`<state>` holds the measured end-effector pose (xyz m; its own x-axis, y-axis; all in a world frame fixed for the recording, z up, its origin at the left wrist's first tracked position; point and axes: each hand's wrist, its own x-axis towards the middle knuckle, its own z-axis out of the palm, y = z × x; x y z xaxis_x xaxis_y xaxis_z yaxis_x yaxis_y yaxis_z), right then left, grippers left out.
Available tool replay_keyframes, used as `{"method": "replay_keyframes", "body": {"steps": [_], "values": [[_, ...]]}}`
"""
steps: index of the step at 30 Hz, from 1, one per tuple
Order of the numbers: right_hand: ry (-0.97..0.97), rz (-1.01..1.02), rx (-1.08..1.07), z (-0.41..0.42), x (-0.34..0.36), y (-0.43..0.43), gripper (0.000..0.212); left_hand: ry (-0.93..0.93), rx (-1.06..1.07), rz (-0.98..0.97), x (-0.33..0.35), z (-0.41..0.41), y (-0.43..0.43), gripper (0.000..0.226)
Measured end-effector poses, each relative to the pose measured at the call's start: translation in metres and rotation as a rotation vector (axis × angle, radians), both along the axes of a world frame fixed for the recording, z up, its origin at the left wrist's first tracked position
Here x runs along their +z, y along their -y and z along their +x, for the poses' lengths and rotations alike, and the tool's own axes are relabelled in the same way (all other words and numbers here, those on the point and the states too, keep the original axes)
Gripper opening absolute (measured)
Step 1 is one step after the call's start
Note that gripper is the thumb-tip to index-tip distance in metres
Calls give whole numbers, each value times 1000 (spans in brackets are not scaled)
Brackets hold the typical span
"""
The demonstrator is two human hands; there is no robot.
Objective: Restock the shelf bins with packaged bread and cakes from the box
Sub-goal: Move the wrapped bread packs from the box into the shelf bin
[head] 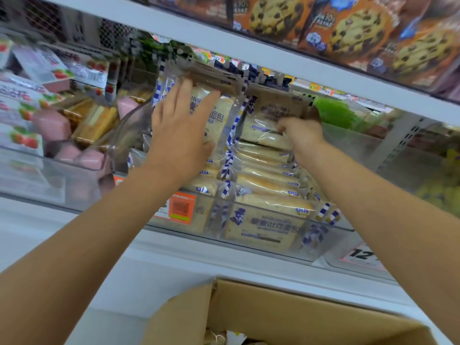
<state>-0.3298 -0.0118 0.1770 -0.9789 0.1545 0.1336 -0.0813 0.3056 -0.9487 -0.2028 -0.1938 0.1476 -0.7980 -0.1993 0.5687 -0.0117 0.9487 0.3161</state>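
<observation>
A clear plastic shelf bin (249,241) in the middle holds two rows of packaged toast bread in clear wrappers with blue-and-white checked edges. My left hand (181,130) lies flat with straight fingers against the upright packs (219,113) of the left row. My right hand (300,133) has its fingers curled round the top bread pack (271,113) of the right row, at the back of the bin. The brown cardboard box (286,314) stands open below the shelf, at the bottom of the view.
To the left a clear bin (49,168) holds pink and yellow wrapped cakes, with strawberry-printed packs (22,108) beyond. The white shelf board (249,56) above carries chocolate-chip cookie boxes (348,28). A green pack (333,112) sits at the right. An orange price tag (180,207) hangs on the bin front.
</observation>
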Motion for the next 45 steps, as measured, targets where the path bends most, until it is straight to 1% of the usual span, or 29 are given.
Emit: {"method": "replay_keyframes", "body": {"steps": [1,2,3,4,5,6,7,8,9,10,12,13,16,19,23,25,27,30,32,35,37,38,40,41,42,45], "values": [[35,17,31,-3,3,-2,29,1,-5,7,0,0,0,81],[63,39,44,-3,3,-5,23,3,-9,14,0,0,0,81],[73,81,47,-3,3,-7,26,4,-10,17,0,-1,0,81],[66,139,25,-2,0,-10,40,2,-3,10,-1,-1,1,82],[46,199,-8,-1,-4,-15,67,1,9,-1,-1,-2,2,83],[2,287,-50,0,-7,-20,99,4,20,-7,-2,-3,3,84],[-61,391,-59,4,-8,-23,119,17,25,-2,-2,-5,4,86],[-154,482,-48,9,-10,-27,126,34,21,11,-2,-6,5,88],[-250,558,-19,13,-11,-28,122,48,10,26,-3,-8,6,90],[-332,632,32,14,-13,-28,113,56,1,35,-3,-9,7,91],[-390,757,134,16,-10,-20,97,68,-6,40,-4,-12,8,92],[-403,789,173,11,-10,-17,93,84,-6,41,-4,-13,8,92],[-372,797,214,-2,-13,-15,92,135,-11,48,-5,-15,10,91],[-370,805,238,-6,-17,-20,95,131,-36,95,-5,-15,11,86],[-319,910,155,6,-10,-23,96,117,-42,141,-1,-12,10,82],[-336,963,121,22,-4,-23,95,100,-17,137,3,-8,7,79],[-356,986,155,35,-4,-25,92,76,15,122,8,-2,3,76],[-398,1041,202,57,-8,-34,82,82,15,135,15,10,-4,72],[-408,987,250,75,-8,-41,69,83,17,148,15,25,-12,62],[-434,903,311,103,-7,-54,40,30,10,195,8,53,-34,32],[-476,864,325,131,-12,-70,25,89,-62,362,2,80,-61,13],[-485,839,339,146,-17,-79,19,125,-98,448,-3,93,-76,11],[-455,834,393,180,-36,-101,12,213,-160,543,-20,122,-104,11],[-413,856,432,196,-50,-114,12,281,-186,574,-32,136,-118,12],[-333,881,482,211,-67,-129,15,374,-193,595,-45,149,-131,13],[15,925,637,251,-127,-179,28,637,-180,638,-95,182,-160,22]]}}
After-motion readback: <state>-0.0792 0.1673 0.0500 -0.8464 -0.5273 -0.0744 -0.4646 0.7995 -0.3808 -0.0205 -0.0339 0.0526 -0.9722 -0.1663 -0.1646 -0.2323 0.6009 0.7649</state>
